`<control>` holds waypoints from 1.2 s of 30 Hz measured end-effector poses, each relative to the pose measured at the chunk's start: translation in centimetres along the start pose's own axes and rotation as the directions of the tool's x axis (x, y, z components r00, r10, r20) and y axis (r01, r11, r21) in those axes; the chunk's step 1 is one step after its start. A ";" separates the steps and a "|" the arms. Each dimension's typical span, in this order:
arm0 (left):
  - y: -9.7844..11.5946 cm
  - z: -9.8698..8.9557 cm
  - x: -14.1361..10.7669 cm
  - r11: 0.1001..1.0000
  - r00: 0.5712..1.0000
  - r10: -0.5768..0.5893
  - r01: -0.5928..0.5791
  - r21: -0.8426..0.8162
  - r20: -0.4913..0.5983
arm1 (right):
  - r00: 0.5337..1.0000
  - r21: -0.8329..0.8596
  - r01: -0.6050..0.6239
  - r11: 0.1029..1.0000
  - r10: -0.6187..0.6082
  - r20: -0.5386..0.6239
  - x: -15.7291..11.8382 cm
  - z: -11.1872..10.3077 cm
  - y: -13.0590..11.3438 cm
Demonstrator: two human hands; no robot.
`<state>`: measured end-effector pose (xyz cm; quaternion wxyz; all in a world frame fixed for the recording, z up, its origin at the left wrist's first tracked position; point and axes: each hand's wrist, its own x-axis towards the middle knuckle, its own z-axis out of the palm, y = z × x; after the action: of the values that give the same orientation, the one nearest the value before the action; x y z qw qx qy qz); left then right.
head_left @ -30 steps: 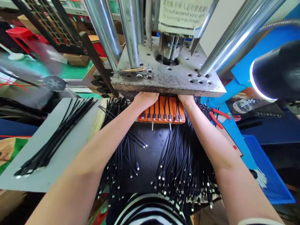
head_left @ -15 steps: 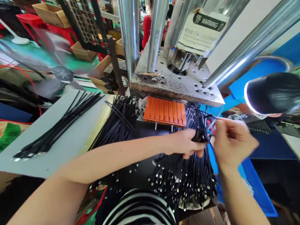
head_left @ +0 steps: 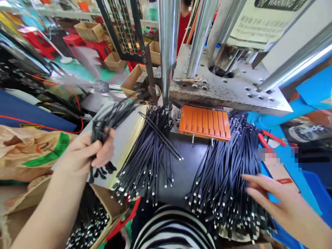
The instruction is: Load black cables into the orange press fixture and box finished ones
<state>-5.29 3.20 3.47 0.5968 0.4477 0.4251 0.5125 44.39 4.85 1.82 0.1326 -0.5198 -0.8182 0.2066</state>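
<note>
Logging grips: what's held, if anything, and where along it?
Left hand holds a bunch of black cables, gripped partway along, showing above and below the fist. Right hand: nothing visible.

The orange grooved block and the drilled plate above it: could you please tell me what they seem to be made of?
Orange grooved block: probably painted or dyed plastic, perhaps coated metal; even colour, soft sheen.
Drilled plate: bare metal, likely steel; grey, worn surface with dark stains.

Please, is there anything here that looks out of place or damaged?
A few black cables lie slantwise across the left pile, against the direction of most others, so they look askew. No spill or clear damage shows.
</note>
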 end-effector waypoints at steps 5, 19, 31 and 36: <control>1.5 -5.5 2.8 0.671 0.864 0.030 0.356 0.650 -0.503 | 0.907 0.053 0.267 0.962 -0.270 0.323 12.8 7.8 -10.3; -4.8 -4.6 5.7 -0.320 0.891 0.331 0.417 0.851 -0.312 | 0.831 -0.159 0.555 0.816 -0.537 0.147 15.5 10.1 -13.5; -6.3 8.6 16.4 0.191 0.684 0.525 -0.675 0.713 0.507 | 0.906 0.407 0.007 0.913 0.166 -0.389 26.7 6.1 -7.6; -7.1 9.6 17.0 0.001 0.534 0.515 -0.783 0.622 0.671 | 0.915 0.376 -0.092 0.922 0.227 -0.333 26.8 6.4 -7.5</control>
<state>7.58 18.59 -2.00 -0.0075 0.8915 0.2845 0.3524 24.26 25.05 -0.11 0.3579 -0.5829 -0.6822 0.2583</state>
